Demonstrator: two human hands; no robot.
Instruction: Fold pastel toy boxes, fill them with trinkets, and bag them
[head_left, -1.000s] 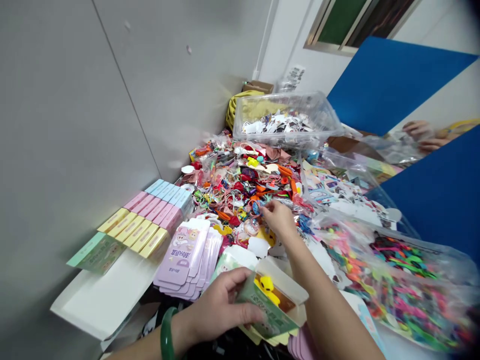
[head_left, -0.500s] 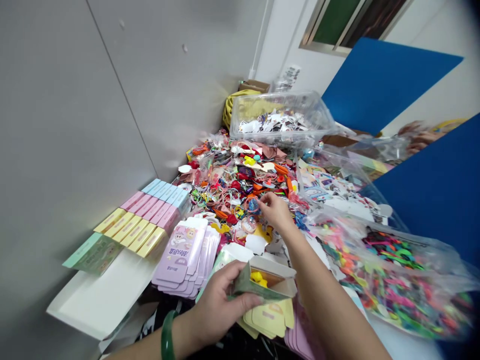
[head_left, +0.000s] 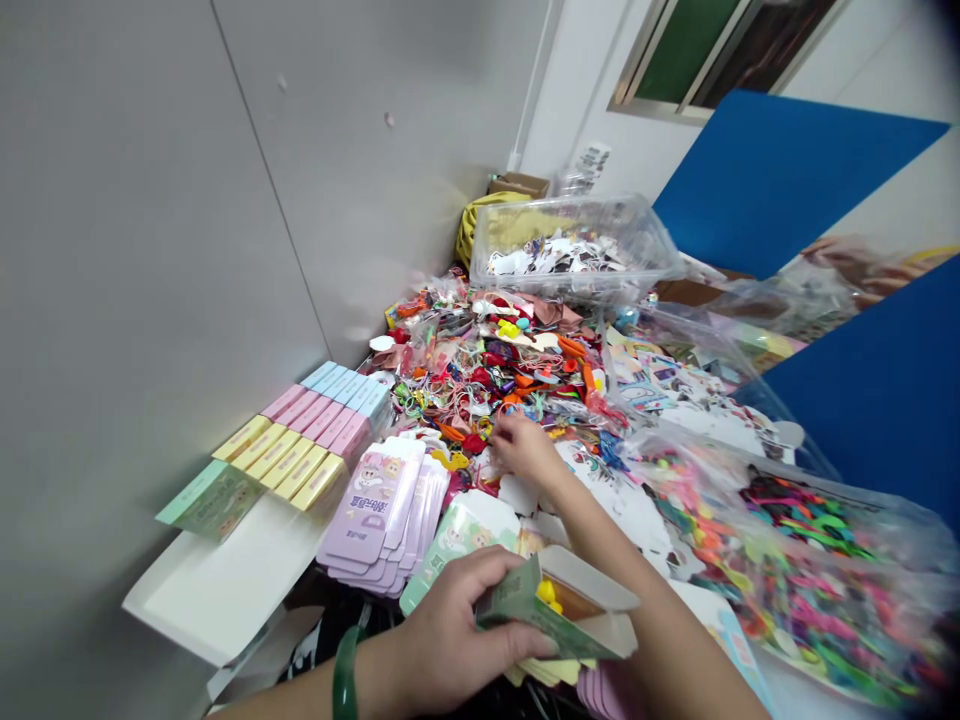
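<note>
My left hand (head_left: 480,625) is wrapped around a small green cardboard box (head_left: 517,600). The box lies tilted, its top flaps open toward the right, and a yellow piece (head_left: 550,595) shows inside. My right hand (head_left: 529,452) reaches into a heap of small mixed trinkets (head_left: 480,370), cords and plastic pieces. Its fingers are pinched together at the heap's near side; what is between them, if anything, is hidden. Flat green cartons (head_left: 469,525) lie just beyond my left hand, and a stack of flat purple cartons (head_left: 375,505) sits to their left.
Yellow, pink and blue filled boxes (head_left: 315,430) stand in rows in a white tray (head_left: 225,590) by the grey wall. Behind the heap is a clear plastic bin (head_left: 577,280) of white cutouts. Bags of colourful pieces (head_left: 810,590) lie right, beside blue panels (head_left: 795,180).
My right hand has moved left and nearer across the heap. My left hand has shifted right and lower with the green box. The camera view has moved slightly.
</note>
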